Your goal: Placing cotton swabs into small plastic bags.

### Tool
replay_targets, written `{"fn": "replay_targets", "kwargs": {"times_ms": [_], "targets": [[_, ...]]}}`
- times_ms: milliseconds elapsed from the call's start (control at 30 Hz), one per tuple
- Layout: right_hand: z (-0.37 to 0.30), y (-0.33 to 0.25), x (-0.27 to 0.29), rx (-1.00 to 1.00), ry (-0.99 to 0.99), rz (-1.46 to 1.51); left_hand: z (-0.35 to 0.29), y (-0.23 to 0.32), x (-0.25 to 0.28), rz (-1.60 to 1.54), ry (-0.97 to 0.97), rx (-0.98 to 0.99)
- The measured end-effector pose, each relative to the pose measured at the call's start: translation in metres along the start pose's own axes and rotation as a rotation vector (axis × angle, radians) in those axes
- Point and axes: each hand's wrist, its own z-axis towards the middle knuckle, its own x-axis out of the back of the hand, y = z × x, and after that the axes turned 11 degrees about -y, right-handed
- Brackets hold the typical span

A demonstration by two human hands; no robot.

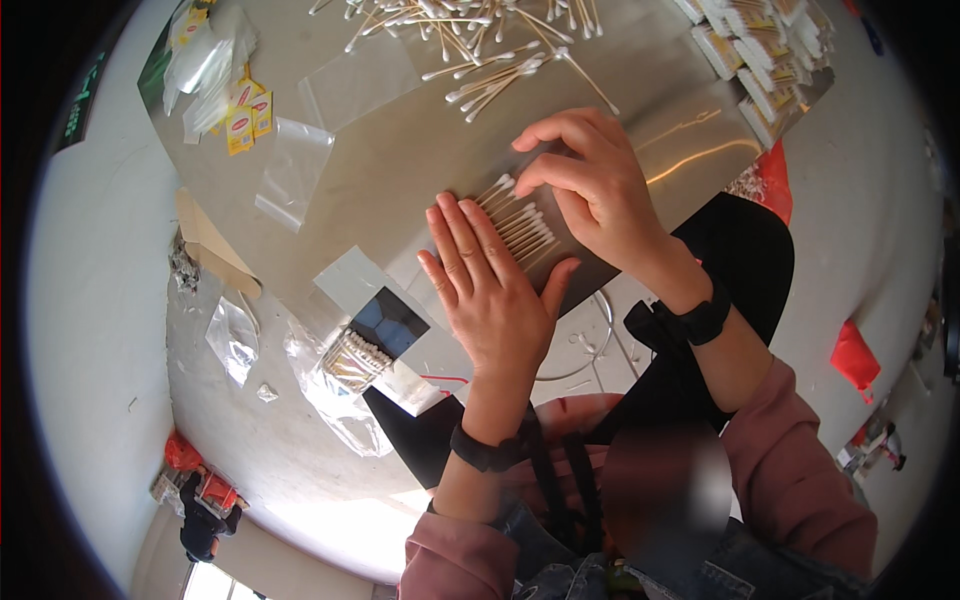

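A row of cotton swabs (525,232) lies side by side on the metal table, white tips toward my right hand. My left hand (487,275) rests flat over the other ends of the row, its fingers stretched out and its thumb spread. Over the tip end, my right hand (598,190) has its fingers bent and apart, one fingertip close to the upper swab tips. Whether that fingertip touches them I cannot tell. Farther off lies a loose heap of swabs (490,85).
Stacked bundles of swabs (762,60) stand at the far right. Clear plastic bags (297,170) and yellow cards (245,115) are at the left. A bag of swabs (352,365) sits beside the near left edge, next to a dark panel (388,323). Another person (205,515) is at lower left.
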Motion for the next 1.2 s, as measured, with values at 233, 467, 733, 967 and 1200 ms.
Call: {"fn": "replay_targets", "kwargs": {"times_ms": [233, 467, 733, 967, 1200], "targets": [[0.001, -0.001, -0.001, -0.024, 0.015, 0.033, 0.000, -0.001, 0.000, -0.006, 0.009, -0.009], [0.003, 0.001, -0.003, -0.028, -0.004, -0.005, 0.000, 0.000, 0.000, -0.016, 0.029, -0.018], [0.011, 0.026, 0.031, -0.222, 0.244, -0.210, -0.016, 0.000, 0.004, -0.149, 0.009, -0.045], [-0.005, 0.029, 0.053, -0.348, 0.086, -0.273, -0.036, -0.016, 0.010, -0.333, 0.136, -0.061], [0.015, 0.014, 0.028, -0.030, -0.065, -0.189, -0.040, -0.024, 0.007, -0.813, 0.269, -0.015]]}}
